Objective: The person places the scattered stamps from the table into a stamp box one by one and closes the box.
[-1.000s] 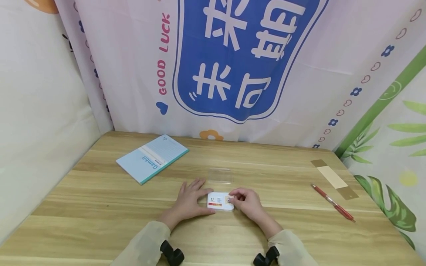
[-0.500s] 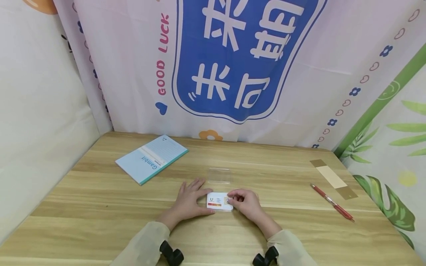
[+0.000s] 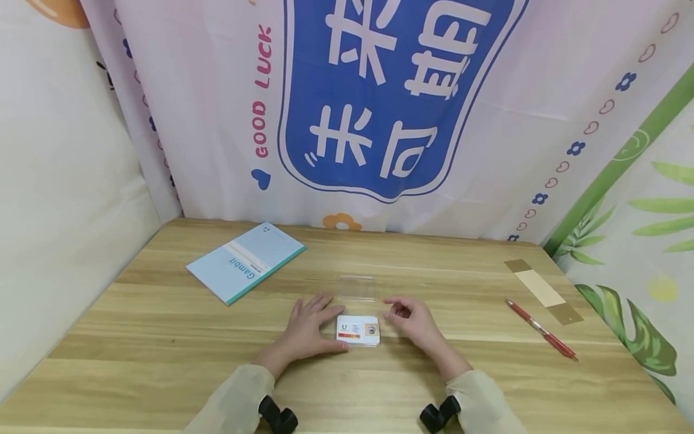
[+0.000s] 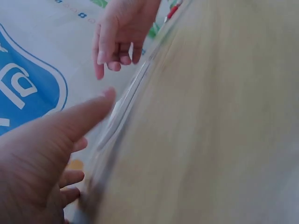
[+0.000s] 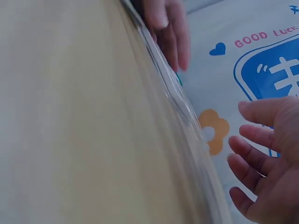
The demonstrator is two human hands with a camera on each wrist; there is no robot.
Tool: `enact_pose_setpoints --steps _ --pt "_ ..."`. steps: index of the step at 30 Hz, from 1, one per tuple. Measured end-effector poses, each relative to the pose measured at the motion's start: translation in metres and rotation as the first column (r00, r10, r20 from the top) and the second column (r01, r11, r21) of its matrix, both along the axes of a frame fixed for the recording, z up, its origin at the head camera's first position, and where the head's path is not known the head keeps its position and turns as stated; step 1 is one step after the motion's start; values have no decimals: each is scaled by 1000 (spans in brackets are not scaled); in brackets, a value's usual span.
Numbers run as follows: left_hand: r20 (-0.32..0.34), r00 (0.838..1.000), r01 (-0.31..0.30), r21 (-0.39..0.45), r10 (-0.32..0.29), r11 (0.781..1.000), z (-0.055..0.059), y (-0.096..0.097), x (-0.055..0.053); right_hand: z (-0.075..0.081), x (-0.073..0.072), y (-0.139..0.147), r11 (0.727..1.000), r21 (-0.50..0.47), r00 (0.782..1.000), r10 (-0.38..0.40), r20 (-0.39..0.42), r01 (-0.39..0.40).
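A white card [image 3: 358, 328] with a red-orange strip and a small square picture lies in a clear plastic card case [image 3: 371, 345] on the table. My left hand [image 3: 306, 328] holds the case at its left end, index fingertip at the far corner and thumb along the near edge. In the left wrist view, the left thumb [image 4: 88, 114] overlaps the edge of the case. My right hand [image 3: 416, 322] is to the right of the case, apart from it, fingers loosely bent with nothing between them. Behind the case lies a separate clear plastic piece [image 3: 358, 288].
A light blue notebook [image 3: 246, 263] lies at the back left of the wooden table [image 3: 162, 386]. On the right are a red pen [image 3: 542, 330] and a brown-and-cream strip [image 3: 543, 292]. Printed cloth [image 3: 228, 120] hangs behind the table.
My right hand has left the card's right end and moved to the right, uncovering the square picture. The left hand stays at the case.
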State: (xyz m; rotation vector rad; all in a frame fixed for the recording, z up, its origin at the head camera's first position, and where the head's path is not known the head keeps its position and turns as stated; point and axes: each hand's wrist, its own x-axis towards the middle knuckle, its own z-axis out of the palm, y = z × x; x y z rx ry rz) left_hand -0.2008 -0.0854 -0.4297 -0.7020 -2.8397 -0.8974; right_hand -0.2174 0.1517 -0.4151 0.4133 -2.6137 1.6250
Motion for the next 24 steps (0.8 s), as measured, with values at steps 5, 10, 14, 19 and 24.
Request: enact_pose_setpoints --steps 5,10,14,19,24 --pt "9 999 -41 60 41 997 7 -10 -13 10 -16 7 996 92 1000 -16 -10 16" --pt "52 991 -123 72 120 990 13 -19 -37 10 -37 8 979 196 999 49 5 -49" --pt "98 986 -135 24 132 991 11 -18 -55 6 -50 6 966 240 995 86 54 -97" --pt "141 982 -126 6 124 992 6 -14 -65 0 -59 3 929 361 996 64 57 -80" --pt "141 980 -135 -46 140 990 4 -8 -68 -4 -62 -1 863 498 997 74 35 -81"
